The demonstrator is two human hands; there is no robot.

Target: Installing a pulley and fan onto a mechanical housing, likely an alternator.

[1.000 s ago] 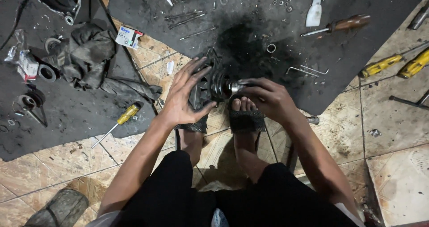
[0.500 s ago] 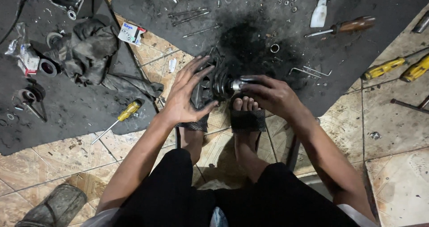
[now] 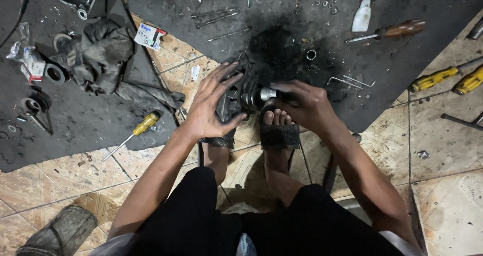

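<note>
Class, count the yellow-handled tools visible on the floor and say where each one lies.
3: one yellow-handled screwdriver left of the left hand, two yellow-handled tools at the right edge. Others may lie outside the view.

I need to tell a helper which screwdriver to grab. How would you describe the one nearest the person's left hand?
Find the dark mat left of the person's left hand. At its lower right edge lies a screwdriver, tip towards the tiles. Its stubby yellow handle sets it apart from the wooden-handled one up top.

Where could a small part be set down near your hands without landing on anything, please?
Bare tile lies right of the right hand, below the yellow-handled tools. The mat above the finned metal part is crowded with washers, rods and hex keys.
</note>
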